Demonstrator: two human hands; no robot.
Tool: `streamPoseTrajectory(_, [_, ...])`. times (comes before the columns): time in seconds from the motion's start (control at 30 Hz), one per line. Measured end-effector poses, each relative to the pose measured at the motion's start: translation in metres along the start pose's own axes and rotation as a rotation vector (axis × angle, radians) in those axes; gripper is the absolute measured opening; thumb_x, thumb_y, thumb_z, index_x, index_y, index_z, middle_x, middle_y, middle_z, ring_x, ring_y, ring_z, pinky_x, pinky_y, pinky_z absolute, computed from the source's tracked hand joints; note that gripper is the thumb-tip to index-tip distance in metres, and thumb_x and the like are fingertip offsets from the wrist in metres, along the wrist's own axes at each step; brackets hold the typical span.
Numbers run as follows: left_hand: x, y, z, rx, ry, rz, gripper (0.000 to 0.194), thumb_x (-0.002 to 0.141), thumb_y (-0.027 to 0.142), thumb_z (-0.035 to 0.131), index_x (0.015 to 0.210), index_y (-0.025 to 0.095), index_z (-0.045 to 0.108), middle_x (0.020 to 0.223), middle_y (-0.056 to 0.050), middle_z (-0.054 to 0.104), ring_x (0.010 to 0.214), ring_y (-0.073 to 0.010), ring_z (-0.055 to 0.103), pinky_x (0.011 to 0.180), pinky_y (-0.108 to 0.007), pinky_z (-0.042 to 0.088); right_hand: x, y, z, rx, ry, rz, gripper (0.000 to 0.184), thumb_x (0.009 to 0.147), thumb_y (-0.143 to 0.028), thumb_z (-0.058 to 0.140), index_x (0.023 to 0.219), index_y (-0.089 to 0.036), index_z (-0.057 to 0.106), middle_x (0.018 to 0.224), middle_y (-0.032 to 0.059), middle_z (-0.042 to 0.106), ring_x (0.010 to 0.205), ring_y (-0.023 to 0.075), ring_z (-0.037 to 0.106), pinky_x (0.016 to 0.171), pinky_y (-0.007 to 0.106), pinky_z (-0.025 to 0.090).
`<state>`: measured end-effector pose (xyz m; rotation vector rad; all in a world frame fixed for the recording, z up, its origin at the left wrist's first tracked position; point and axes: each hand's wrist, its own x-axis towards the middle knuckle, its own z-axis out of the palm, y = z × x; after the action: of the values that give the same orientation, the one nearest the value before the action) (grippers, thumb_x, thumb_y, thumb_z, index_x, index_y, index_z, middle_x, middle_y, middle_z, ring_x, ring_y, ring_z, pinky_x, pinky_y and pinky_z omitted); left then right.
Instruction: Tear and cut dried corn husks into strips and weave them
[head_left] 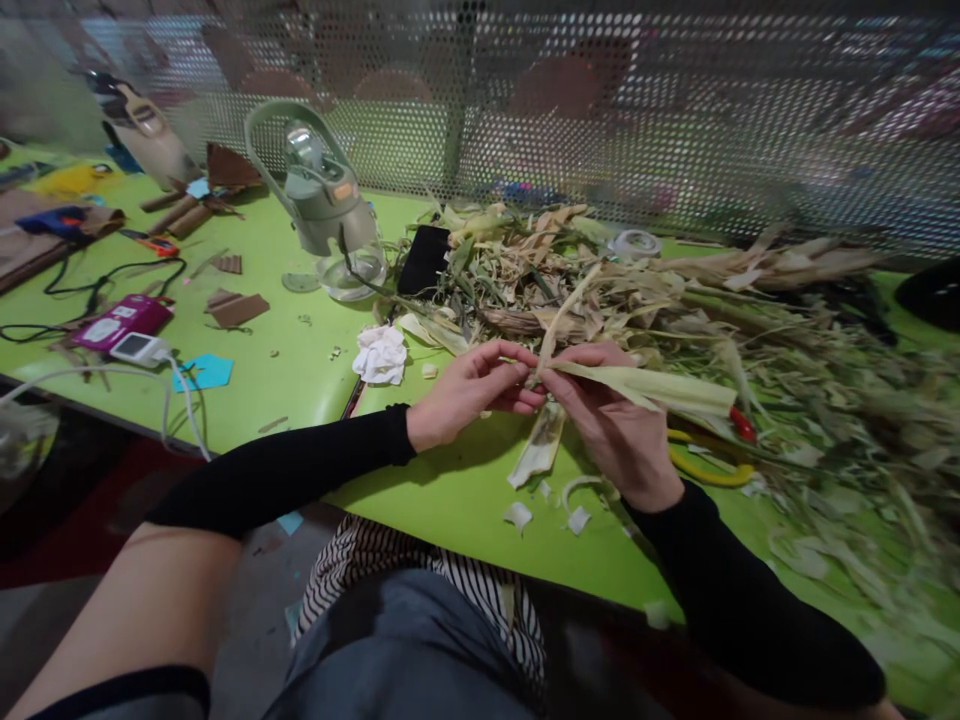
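Note:
Strips of dried corn husk [645, 384] are pinched between my two hands over the near part of the green table. My left hand [480, 385] has its thumb and fingers closed on the husk from the left. From the other side my right hand [615, 425] grips the same bunch, its fingertips close to the left ones. One pale strip sticks out to the right, another rises upward, and a short piece [540, 445] hangs below. The exact joint between the strips is hidden by my fingers. Behind my right hand lie yellow-handled scissors or pliers [709, 472], partly covered.
A large heap of husks and leaves [750, 330] spreads behind and to the right. Nearby are a black phone [424, 262], crumpled tissue [379, 354], a tape roll [634, 244] and a green bottle [322, 200]. A purple power strip [124, 325] with cables lies left. A perforated panel [480, 110] borders the back.

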<state>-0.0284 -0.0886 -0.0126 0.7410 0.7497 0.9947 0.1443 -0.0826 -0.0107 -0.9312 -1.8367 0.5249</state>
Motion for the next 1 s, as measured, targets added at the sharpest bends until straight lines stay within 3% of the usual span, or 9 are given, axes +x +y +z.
streamPoseTrajectory(0.13, [0.002, -0.003, -0.004, -0.02, -0.058, -0.011, 0.006, 0.093, 0.019, 0.064, 0.095, 0.014, 0.061, 0.082, -0.002, 0.073, 0.067, -0.0086, 0.071, 0.074, -0.024, 0.057, 0.002, -0.004, -0.001, 0.076, -0.054, -0.008, 0.009, 0.087, -0.033, 0.077, 0.086, -0.026, 0.072, 0.089, 0.0024, 0.07, 0.077, 0.0184, 0.067, 0.067, 0.035, 0.058])
streamPoseTrajectory(0.27, [0.003, -0.004, -0.007, -0.022, -0.077, 0.002, 0.01, 0.091, 0.019, 0.068, 0.095, 0.015, 0.061, 0.086, -0.002, 0.073, 0.073, -0.01, 0.071, 0.079, -0.028, 0.057, 0.002, -0.006, -0.003, 0.105, -0.026, 0.11, 0.014, 0.084, -0.035, 0.08, 0.086, -0.024, 0.071, 0.086, 0.0005, 0.07, 0.068, 0.0147, 0.064, 0.06, 0.029, 0.055])
streamPoseTrajectory(0.37, [0.002, -0.004, -0.007, -0.028, -0.11, -0.05, 0.013, 0.091, 0.024, 0.069, 0.096, 0.015, 0.061, 0.087, -0.002, 0.073, 0.072, -0.0106, 0.071, 0.081, -0.031, 0.058, 0.002, -0.006, -0.005, 0.151, -0.087, 0.155, 0.015, 0.083, -0.039, 0.08, 0.084, -0.025, 0.071, 0.087, 0.0006, 0.07, 0.069, 0.0154, 0.065, 0.061, 0.03, 0.056])
streamPoseTrajectory(0.57, [0.003, -0.001, -0.006, -0.023, -0.087, -0.044, 0.011, 0.089, 0.017, 0.07, 0.094, 0.016, 0.061, 0.082, 0.0, 0.072, 0.07, -0.0094, 0.071, 0.074, -0.025, 0.057, 0.004, -0.005, -0.007, 0.138, -0.069, 0.214, 0.019, 0.084, -0.044, 0.078, 0.084, -0.027, 0.07, 0.086, 0.0032, 0.07, 0.077, 0.0208, 0.068, 0.068, 0.036, 0.059])
streamPoseTrajectory(0.73, [0.002, -0.001, -0.006, 0.047, -0.081, -0.013, 0.014, 0.091, 0.022, 0.068, 0.092, 0.018, 0.055, 0.082, 0.0, 0.072, 0.071, -0.0097, 0.07, 0.074, -0.025, 0.056, 0.004, -0.006, -0.006, 0.133, -0.109, 0.273, 0.018, 0.087, -0.043, 0.075, 0.088, -0.027, 0.069, 0.085, 0.0019, 0.071, 0.073, 0.019, 0.067, 0.065, 0.034, 0.059])
streamPoseTrajectory(0.83, [0.0, -0.002, -0.007, 0.202, -0.103, 0.114, 0.011, 0.094, 0.027, 0.062, 0.094, 0.019, 0.055, 0.087, -0.002, 0.071, 0.075, -0.0111, 0.07, 0.075, -0.026, 0.056, 0.002, -0.004, -0.003, 0.291, -0.098, 0.41, 0.02, 0.087, -0.044, 0.073, 0.084, -0.024, 0.068, 0.082, 0.0014, 0.069, 0.068, 0.0172, 0.066, 0.059, 0.031, 0.056])
streamPoseTrajectory(1.0, [-0.002, -0.003, -0.014, 0.764, -0.149, 0.398, 0.006, 0.086, 0.02, 0.069, 0.092, 0.02, 0.069, 0.102, -0.007, 0.073, 0.09, -0.0156, 0.066, 0.089, -0.029, 0.051, 0.002, -0.002, 0.001, 0.471, -0.185, 0.692, 0.028, 0.077, -0.044, 0.081, 0.074, -0.021, 0.065, 0.065, -0.001, 0.064, 0.055, 0.0149, 0.057, 0.048, 0.028, 0.046])
